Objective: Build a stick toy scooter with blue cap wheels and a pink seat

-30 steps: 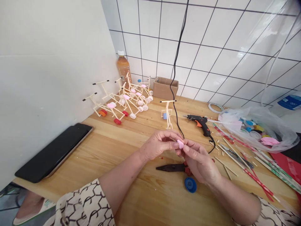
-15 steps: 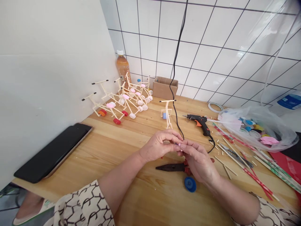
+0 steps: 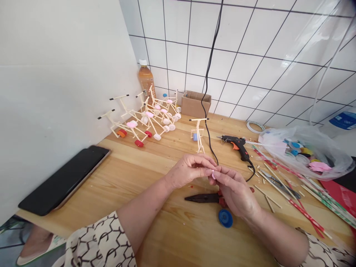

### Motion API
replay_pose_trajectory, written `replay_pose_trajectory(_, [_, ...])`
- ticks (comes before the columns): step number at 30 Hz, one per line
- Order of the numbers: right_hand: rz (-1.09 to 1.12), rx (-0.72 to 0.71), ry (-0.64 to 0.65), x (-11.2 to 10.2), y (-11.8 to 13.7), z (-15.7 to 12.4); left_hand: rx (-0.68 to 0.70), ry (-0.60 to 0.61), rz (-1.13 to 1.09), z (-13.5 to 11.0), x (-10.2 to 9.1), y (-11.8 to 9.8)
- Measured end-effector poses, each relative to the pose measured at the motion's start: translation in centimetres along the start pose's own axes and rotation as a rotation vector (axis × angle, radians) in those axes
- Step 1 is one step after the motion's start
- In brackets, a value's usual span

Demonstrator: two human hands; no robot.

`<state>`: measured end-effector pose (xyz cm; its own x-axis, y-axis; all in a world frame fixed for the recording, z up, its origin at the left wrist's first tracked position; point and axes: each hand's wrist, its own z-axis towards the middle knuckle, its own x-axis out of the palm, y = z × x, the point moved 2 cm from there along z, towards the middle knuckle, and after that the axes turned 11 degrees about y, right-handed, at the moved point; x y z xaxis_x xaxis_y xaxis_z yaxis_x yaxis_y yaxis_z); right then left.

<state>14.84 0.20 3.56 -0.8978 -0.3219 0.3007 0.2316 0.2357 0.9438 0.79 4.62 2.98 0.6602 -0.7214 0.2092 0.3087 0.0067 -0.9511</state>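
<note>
Both hands meet over the middle of the table, pinching a small pink piece (image 3: 213, 174) that looks like soft clay. My left hand (image 3: 191, 170) has thumb and forefinger on its left side. My right hand (image 3: 235, 187) grips it from the right, its fingers hiding most of it. Under my right hand lie pliers (image 3: 202, 198) with dark jaws and red handles, partly covered. A blue bottle cap (image 3: 225, 218) rests just below them. Beyond my hands stands a small tricycle model (image 3: 198, 135) of thin sticks, with a blue part at its back.
Several stick tricycles (image 3: 148, 115) with pink seats stand at back left near a drink bottle (image 3: 146, 79) and a cardboard box (image 3: 196, 104). A glue gun (image 3: 236, 144), sticks (image 3: 268, 203), scissors (image 3: 278, 183) and a plastic bag of caps (image 3: 303, 148) lie right. A phone (image 3: 62, 178) lies left.
The fingers have shifted slightly around the pink piece, and a little more of it shows. Everything else stays in place, apart from a slight shift of the view.
</note>
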Motion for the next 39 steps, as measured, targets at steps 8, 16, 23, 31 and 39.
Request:
replay_pose_trajectory(8, [0.015,0.024,0.006,0.21,-0.31,-0.42,-0.083,0.033,-0.238,-0.05,-0.03,0.54])
replay_pose_trajectory(16, [0.007,0.03,0.03,0.23,0.02,-0.34,-0.092,0.025,-0.216,-0.05,-0.13,0.23])
replay_pose_trajectory(23, [-0.035,0.008,-0.015,0.1,-0.25,-0.34,-0.087,0.018,-0.15,-0.05,0.0,0.1])
replay_pose_trajectory(31, [0.068,0.001,0.019,0.06,0.34,-0.12,-0.015,-0.025,-0.15,-0.04,-0.38,-0.07])
replay_pose_trajectory(39, [-0.008,0.019,-0.035,-0.38,0.03,-0.13,-0.055,-0.023,-0.133,-0.03,-0.41,-0.44])
